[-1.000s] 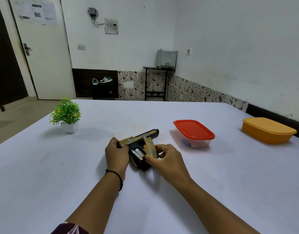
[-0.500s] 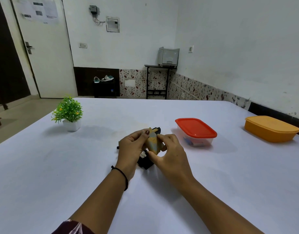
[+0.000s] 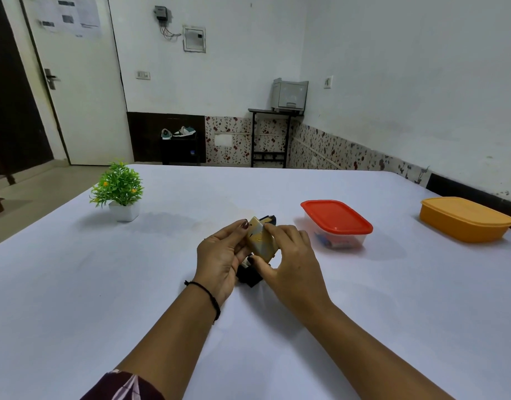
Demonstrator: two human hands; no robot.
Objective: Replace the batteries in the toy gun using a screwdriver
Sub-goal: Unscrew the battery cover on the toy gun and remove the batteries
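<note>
The black and gold toy gun (image 3: 250,274) lies on the white table (image 3: 104,284), mostly hidden under my hands; its muzzle (image 3: 269,219) pokes out behind them. A gold battery cover (image 3: 261,241) is raised just above the gun's grip. My left hand (image 3: 222,255) holds the cover's left side with thumb and fingers. My right hand (image 3: 289,258) pinches its right side and lower end. The batteries in the grip are hidden. No screwdriver is in view.
A clear box with a red lid (image 3: 336,223) stands right of the gun. An orange lidded box (image 3: 465,219) sits at the far right edge. A small potted plant (image 3: 118,192) stands at the back left.
My left hand left the gun's rear and came up to the gold cover. Both hands now hold the cover over the grip, hiding the batteries seen a second ago.
</note>
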